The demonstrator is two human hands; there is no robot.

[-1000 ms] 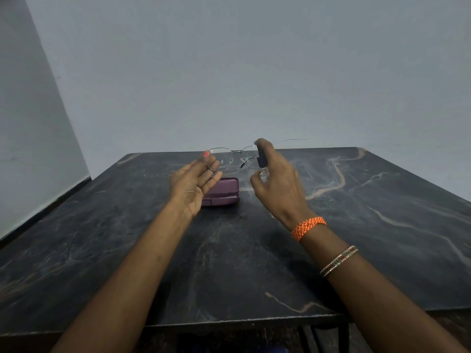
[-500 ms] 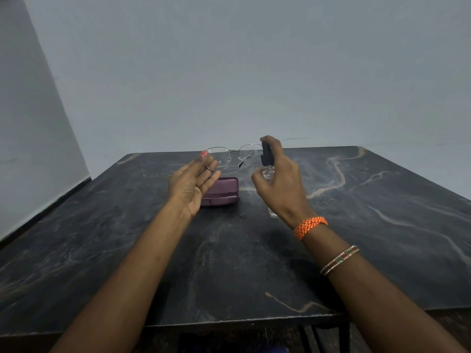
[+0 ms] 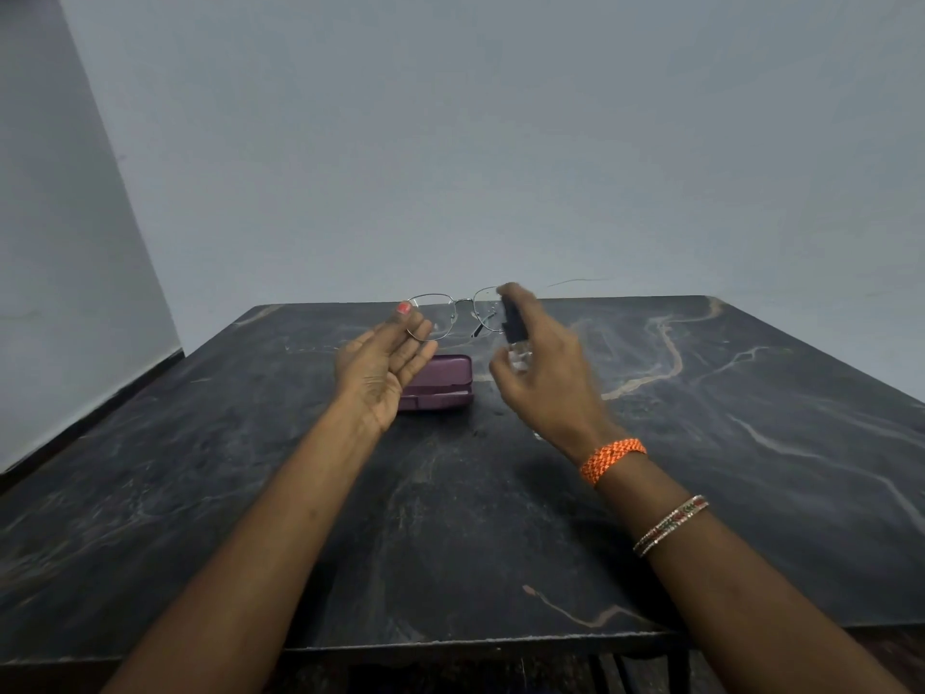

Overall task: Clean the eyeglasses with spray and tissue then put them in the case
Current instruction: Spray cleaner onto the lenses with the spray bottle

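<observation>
My left hand (image 3: 383,365) holds thin metal-framed eyeglasses (image 3: 453,313) by the left lens rim, lifted above the table with the temples unfolded. My right hand (image 3: 543,373) grips a small clear spray bottle with a black top (image 3: 514,329), index finger on the nozzle, right beside the right lens. A closed purple glasses case (image 3: 443,380) lies on the table just below and behind my left hand, partly hidden by it. No tissue is in view.
A dark marble table (image 3: 701,443) fills the lower view, its front edge near me. Grey walls stand behind and to the left. My right wrist wears an orange braided band and thin bangles.
My right hand with the spray bottle has shifted slightly and its index finger has come down on the nozzle; it is motion-blurred. The eyeglasses and left hand have barely moved.
</observation>
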